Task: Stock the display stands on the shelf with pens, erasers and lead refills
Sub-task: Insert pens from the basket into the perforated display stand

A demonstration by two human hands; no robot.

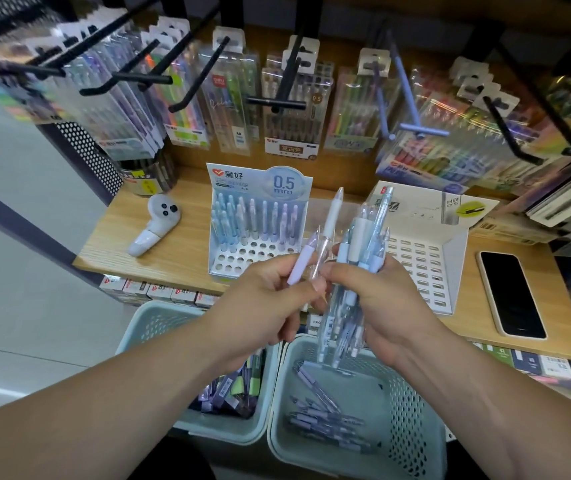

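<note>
Pastel plastic pens (353, 271), light, stiff, slippery: right hand (384, 306) clutches the bundle; left hand (270, 303) pinches a lilac pen (303, 261) mid-barrel.

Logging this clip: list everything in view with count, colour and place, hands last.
shelf: one, light wood
pen stand: one, blue-white, shelf centre, back rows filled
slotted stand: one, white, right of it, visible slots empty
pen packs: many, mixed colours, hanging above
controller: one, white, shelf left
phone: one, black screen, shelf right
left basket: one, pale green, below shelf, holds packets
right basket: one, pale green, below shelf, holds loose lilac pens
pen bundle: several, blue and white, right hand
lilac pen: one, lilac grip, left hand
white pen: one, white grip, between the hands
left hand: grips lilac pen
right hand: grips pen bundle
</note>
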